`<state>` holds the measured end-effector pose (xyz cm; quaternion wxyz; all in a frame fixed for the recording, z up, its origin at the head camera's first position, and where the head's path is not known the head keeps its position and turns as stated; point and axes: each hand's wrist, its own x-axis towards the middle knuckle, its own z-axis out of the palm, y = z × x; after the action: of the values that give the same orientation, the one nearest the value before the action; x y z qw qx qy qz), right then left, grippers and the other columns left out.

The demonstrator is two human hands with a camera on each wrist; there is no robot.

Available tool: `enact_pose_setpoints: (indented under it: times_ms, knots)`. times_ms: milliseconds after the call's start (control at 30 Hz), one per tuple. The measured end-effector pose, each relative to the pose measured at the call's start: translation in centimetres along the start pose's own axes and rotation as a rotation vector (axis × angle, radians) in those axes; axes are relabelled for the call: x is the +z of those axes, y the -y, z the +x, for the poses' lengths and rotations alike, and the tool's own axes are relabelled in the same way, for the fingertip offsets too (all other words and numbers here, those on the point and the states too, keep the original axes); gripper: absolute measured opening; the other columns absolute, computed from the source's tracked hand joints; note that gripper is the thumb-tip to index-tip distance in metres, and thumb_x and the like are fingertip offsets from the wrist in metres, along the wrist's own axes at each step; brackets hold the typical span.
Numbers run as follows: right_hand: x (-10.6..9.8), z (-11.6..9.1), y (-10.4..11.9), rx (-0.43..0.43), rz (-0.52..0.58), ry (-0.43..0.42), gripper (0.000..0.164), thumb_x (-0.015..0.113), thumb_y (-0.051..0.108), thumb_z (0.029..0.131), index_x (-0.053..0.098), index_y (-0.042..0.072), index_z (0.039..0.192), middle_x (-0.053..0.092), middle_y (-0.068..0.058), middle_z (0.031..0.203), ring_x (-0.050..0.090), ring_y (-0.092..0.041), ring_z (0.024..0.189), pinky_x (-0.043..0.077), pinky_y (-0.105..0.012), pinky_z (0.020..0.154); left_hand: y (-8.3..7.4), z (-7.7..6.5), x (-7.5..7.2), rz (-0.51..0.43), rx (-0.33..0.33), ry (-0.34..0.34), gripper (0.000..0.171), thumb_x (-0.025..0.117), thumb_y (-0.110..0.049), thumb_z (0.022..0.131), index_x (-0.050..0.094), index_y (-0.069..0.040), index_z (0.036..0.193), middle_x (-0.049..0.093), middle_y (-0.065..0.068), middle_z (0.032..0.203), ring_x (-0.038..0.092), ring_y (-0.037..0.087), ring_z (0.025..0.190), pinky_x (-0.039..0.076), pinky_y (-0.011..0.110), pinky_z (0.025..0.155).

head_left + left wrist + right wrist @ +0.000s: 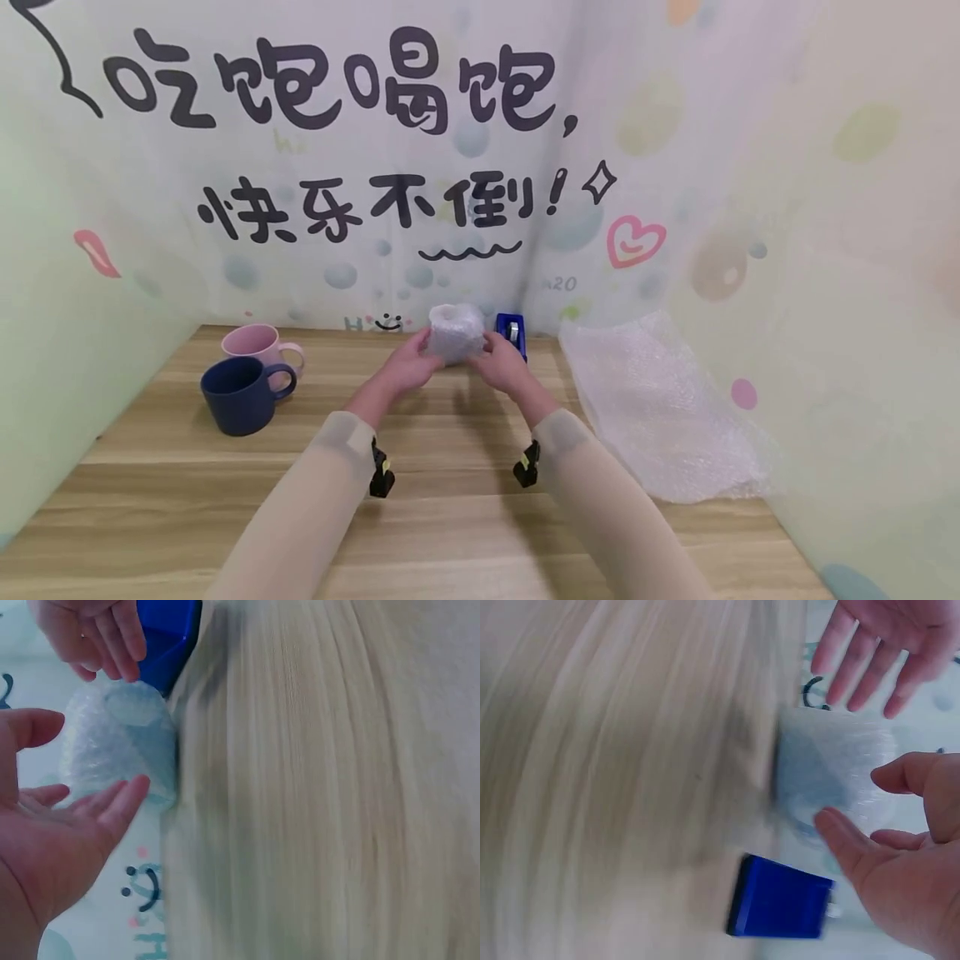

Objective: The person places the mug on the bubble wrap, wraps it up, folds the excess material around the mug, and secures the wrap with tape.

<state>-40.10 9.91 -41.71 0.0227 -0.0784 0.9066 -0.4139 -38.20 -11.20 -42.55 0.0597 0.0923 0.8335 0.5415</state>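
Note:
A bundle wrapped in bubble wrap stands at the back of the table, close to the wall. What lies inside the wrap is hidden. My left hand is at its left side, thumb and fingers spread apart. On the opposite side my right hand has its fingers parted too. Both wrist views show the bundle resting on the tabletop, between the two hands, with neither hand's fingers closed round it. Just right of the bundle sits a blue tape dispenser, seen also beside the right hand in the right wrist view.
On the left, a dark blue mug stands in front of a pink mug, handles to the right. A sheet of bubble wrap lies along the table's right side, its far end against the wall. A printed curtain closes the back.

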Motion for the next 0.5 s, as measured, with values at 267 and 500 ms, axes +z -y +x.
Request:
enact_pose_setpoints:
  times_ms: [267, 500]
  knots:
    - [-7.4, -4.3, -0.4, -0.137, -0.337, 0.064, 0.043, 0.063, 0.006, 0.097, 0.068, -0.005, 0.138, 0.076, -0.023, 0.128, 0.072, -0.038, 0.121, 0.059, -0.050, 0.106, 0.2, -4.4, -1.0, 0.349, 0.238, 0.023, 0.062, 0.060, -0.010, 0.103, 0.043, 0.007, 0.162, 0.051, 0.032, 0.159, 0.055, 0.049, 0.145, 0.046, 0.061, 0.123]
    - [-13.8, -9.2, -5.5, -0.049, -0.566, 0.150, 0.025, 0.064, 0.000, 0.090, 0.075, -0.005, 0.113, 0.078, -0.016, 0.103, 0.073, -0.027, 0.092, 0.063, -0.044, 0.084, 0.4, -9.3, -2.0, 0.525, 0.385, 0.083, 0.050, 0.062, -0.010, 0.106, 0.058, 0.001, 0.154, 0.060, 0.022, 0.149, 0.061, 0.040, 0.138, 0.049, 0.061, 0.119]
